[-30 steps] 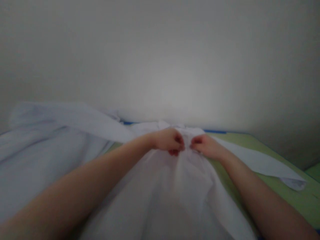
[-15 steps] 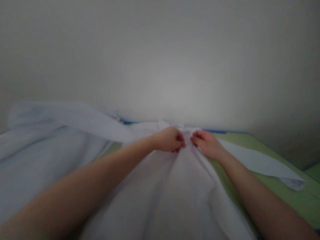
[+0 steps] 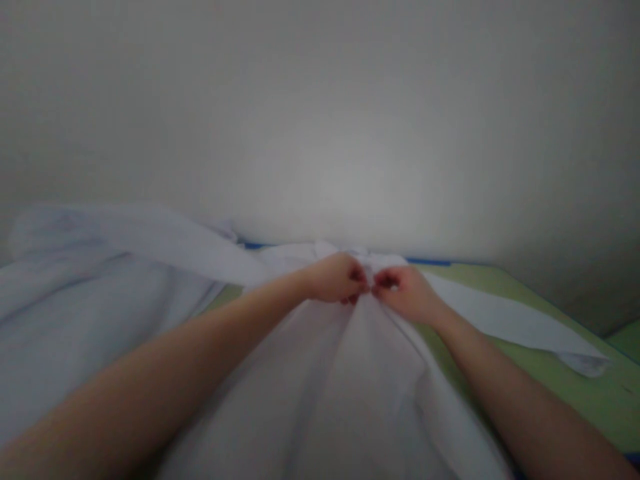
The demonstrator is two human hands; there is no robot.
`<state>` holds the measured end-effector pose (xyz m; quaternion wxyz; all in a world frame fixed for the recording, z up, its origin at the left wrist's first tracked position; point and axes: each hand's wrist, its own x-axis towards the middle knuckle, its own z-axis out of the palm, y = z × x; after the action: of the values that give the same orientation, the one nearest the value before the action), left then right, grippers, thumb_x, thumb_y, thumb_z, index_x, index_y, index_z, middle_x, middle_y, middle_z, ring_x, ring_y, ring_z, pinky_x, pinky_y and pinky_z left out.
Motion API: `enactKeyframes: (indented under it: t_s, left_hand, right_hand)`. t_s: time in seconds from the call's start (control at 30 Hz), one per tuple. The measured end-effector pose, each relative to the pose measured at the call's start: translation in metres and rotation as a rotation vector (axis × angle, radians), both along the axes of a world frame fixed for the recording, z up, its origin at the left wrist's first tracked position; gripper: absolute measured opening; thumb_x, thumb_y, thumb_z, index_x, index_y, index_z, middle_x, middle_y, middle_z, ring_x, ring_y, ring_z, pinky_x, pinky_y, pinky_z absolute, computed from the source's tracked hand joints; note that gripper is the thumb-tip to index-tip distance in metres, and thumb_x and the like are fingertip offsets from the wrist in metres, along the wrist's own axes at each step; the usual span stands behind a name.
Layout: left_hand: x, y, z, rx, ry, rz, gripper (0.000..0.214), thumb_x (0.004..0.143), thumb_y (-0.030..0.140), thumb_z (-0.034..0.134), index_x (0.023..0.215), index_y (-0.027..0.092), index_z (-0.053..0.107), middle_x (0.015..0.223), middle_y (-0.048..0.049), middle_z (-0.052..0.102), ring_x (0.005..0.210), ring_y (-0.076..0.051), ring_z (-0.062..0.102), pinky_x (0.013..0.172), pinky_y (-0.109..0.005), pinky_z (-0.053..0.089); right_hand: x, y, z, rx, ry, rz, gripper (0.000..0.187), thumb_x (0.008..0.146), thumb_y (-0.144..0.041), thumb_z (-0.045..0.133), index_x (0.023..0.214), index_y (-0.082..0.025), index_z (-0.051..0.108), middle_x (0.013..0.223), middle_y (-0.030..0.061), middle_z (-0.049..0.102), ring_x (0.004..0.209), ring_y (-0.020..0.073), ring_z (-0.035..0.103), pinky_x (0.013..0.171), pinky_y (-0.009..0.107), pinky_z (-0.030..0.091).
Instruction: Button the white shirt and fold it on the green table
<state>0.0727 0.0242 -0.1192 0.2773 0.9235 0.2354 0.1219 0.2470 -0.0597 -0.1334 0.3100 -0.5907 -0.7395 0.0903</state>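
Observation:
A white long-sleeved garment (image 3: 345,393) stretches from the bottom of the view toward the wall, with folds fanning out below my hands. My left hand (image 3: 340,279) pinches the cloth near its far end. Close beside it, my right hand (image 3: 405,290) is also closed in a pinch on the garment, the fingertips of both hands nearly meeting. What exact detail lies between the fingertips is too blurred to make out. One white sleeve (image 3: 515,317) reaches out to the right, behind my right forearm.
Beneath the garment is a green tabletop (image 3: 590,393) with a blue edge (image 3: 427,261). More white cloth (image 3: 85,320) is heaped at the left. A pale wall (image 3: 320,120) rises right behind the table.
My right hand has moved slightly left and down, closing the gap to my left fingertips. My left hand stays nearly in place, pinching the cloth.

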Motion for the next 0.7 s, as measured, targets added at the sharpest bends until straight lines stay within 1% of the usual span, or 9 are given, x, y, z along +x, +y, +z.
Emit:
enactKeyframes:
  t_s: [0.1,0.27,0.47,0.6,0.7]
  left_hand:
    - [-0.0008,-0.001,0.0027,0.021,0.019,-0.004,0.029,0.077,0.037,0.052,0.074,0.014,0.069,0.059,-0.0026,0.064,0.05,-0.01,0.056,0.052,-0.02,0.04]
    - [-0.0013,-0.0022,0.0051,0.047,0.01,0.003,0.028,0.076,0.035,0.052,0.07,0.014,0.069,0.059,-0.0029,0.065,0.051,-0.01,0.056,0.054,-0.021,0.04]
    - [-0.0005,-0.0016,0.002,0.073,-0.014,-0.012,0.022,0.075,0.03,0.053,0.07,0.015,0.069,0.057,-0.0012,0.064,0.05,-0.01,0.055,0.053,-0.02,0.038]
    - [-0.0006,-0.0003,-0.0001,0.06,-0.025,-0.004,0.024,0.076,0.031,0.052,0.072,0.015,0.069,0.057,-0.0012,0.063,0.05,-0.009,0.055,0.054,-0.02,0.039]
    - [-0.0012,0.0002,-0.0003,0.057,-0.022,-0.026,0.025,0.076,0.032,0.052,0.074,0.015,0.069,0.057,-0.0012,0.063,0.051,-0.01,0.055,0.054,-0.02,0.039]
  right_hand:
    - [0.001,-0.0014,0.0007,0.011,0.021,0.024,0.017,0.071,-0.027,0.056,0.075,-0.015,0.068,0.072,0.0023,0.066,0.067,0.0128,0.057,0.062,0.023,0.042]
    - [0.0025,-0.0036,0.003,0.004,0.061,0.056,0.019,0.071,-0.026,0.057,0.079,-0.015,0.07,0.077,0.0032,0.068,0.071,0.014,0.06,0.066,0.024,0.044]
    - [0.0016,-0.0044,0.0048,-0.036,0.071,0.06,0.017,0.07,-0.024,0.057,0.077,-0.016,0.071,0.074,0.0024,0.068,0.069,0.0146,0.06,0.064,0.024,0.045]
    - [0.0019,-0.0032,0.0035,-0.01,0.074,0.035,0.019,0.07,-0.023,0.057,0.08,-0.016,0.071,0.078,0.0034,0.069,0.071,0.0148,0.06,0.065,0.024,0.045]
    - [0.0023,-0.0028,0.0018,-0.012,0.082,0.042,0.018,0.07,-0.024,0.057,0.078,-0.016,0.071,0.076,0.0037,0.068,0.07,0.0145,0.06,0.065,0.024,0.045]
